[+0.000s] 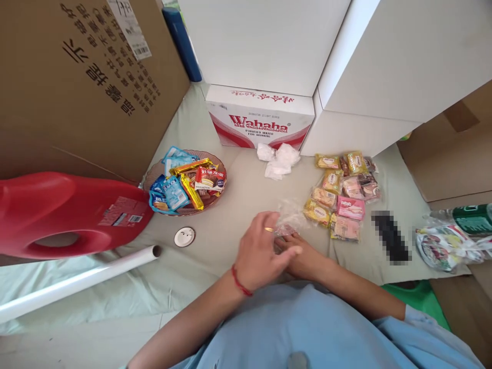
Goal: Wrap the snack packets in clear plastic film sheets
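My left hand [258, 251], with a ring and a red string bracelet, hovers over the cloth near the middle. Its thumb is spread from the fingers and nothing shows in its grip. Partly behind it, my right hand [305, 259] has its fingers closed at the near edge of a crumpled clear plastic bag [290, 214]; the left hand hides some of those fingers. Just right of the bag lie several small wrapped wafer packs [317, 212], yellow, brown and pink, among them a pink nabati pack [350, 208].
At left stands a glass bowl [223, 197] of packaged snacks, with a round badge [184, 237], a red jug [73, 215] and a white tube [84, 279] nearby. Crumpled white tissues [279, 160] lie before a Wahaha carton [261, 120]. Cardboard boxes [88, 92] flank both sides; a bottle [474, 219] lies right.
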`<state>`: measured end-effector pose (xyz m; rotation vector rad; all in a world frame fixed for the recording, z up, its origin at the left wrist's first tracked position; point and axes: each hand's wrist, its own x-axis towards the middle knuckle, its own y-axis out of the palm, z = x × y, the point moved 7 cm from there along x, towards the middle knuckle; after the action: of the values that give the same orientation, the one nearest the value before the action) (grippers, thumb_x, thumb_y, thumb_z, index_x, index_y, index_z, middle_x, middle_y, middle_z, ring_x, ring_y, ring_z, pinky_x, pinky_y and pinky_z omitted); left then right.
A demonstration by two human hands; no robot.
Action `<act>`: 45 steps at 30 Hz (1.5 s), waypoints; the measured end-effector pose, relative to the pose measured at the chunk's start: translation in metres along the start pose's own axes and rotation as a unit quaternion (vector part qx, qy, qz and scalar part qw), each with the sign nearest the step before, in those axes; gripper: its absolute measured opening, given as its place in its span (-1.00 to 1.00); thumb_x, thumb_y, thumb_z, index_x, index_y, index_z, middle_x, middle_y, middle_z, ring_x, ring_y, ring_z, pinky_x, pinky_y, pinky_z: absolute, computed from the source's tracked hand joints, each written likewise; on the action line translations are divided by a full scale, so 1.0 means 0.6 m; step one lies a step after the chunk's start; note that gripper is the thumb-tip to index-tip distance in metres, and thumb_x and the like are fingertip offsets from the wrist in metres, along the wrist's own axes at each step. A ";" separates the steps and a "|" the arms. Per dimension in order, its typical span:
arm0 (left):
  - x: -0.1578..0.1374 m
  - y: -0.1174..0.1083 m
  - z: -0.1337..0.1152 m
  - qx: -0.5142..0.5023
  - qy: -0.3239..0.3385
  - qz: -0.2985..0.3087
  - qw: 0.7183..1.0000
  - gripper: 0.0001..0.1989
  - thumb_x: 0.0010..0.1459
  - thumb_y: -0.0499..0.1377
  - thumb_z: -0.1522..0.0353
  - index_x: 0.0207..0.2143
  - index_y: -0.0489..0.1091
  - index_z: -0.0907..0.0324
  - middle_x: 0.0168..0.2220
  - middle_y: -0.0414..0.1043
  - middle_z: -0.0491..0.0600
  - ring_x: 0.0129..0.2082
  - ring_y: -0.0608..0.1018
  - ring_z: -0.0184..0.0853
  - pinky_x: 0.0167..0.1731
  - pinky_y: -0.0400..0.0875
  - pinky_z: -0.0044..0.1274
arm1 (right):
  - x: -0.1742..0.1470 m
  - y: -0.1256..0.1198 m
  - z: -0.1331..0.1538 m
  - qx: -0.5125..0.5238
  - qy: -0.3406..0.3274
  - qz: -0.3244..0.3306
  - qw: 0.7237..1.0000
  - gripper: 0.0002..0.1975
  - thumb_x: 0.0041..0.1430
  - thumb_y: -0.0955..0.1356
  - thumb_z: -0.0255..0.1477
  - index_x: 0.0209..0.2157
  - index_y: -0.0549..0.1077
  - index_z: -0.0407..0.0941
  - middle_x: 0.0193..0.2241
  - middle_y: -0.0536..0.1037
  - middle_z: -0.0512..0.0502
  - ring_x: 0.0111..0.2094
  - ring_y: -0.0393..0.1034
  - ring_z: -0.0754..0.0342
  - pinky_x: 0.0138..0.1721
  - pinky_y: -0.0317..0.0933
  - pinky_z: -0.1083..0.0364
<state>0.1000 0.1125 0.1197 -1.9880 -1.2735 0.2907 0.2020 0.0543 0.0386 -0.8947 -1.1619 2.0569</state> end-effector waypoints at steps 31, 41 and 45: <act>-0.085 0.045 0.201 -0.488 -0.419 -0.155 0.750 -0.50 -0.26 0.53 0.14 -0.39 0.40 0.20 -0.43 0.42 -0.16 -0.44 0.46 -0.46 -0.44 0.32 -0.61 | -0.044 -0.120 -0.121 0.174 0.043 -0.224 0.958 -0.55 0.25 0.23 -0.65 0.02 0.58 -0.04 0.20 0.55 -0.15 0.16 0.50 -0.01 0.17 0.40 -0.08; -0.134 0.048 0.223 -0.396 -0.473 -0.170 0.768 -0.41 -0.20 0.43 -0.07 -0.40 0.23 0.10 -0.49 0.39 -0.21 -0.59 0.54 -0.37 -0.66 0.15 -0.62 | 0.166 -0.036 -0.110 0.018 0.023 -0.134 0.991 -0.51 0.51 0.21 -0.28 0.36 0.32 -0.10 0.44 0.22 -0.19 0.49 -0.03 -0.18 0.47 -0.17 -0.33; -0.200 0.032 0.244 -0.349 -0.505 -0.188 0.767 -0.43 -0.15 0.38 -0.10 -0.42 0.20 0.08 -0.56 0.29 -0.24 -0.61 0.52 -0.33 -0.67 0.09 -0.59 | 0.180 -0.042 -0.130 0.024 0.093 -0.176 0.980 -0.49 0.52 0.15 -0.27 0.37 0.30 -0.11 0.45 0.20 -0.22 0.49 -0.05 -0.20 0.47 -0.20 -0.34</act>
<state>-0.0244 0.0733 -0.0186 -2.1002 -2.7611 0.8626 0.2042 0.1850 0.0029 -0.7758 -1.0777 1.6734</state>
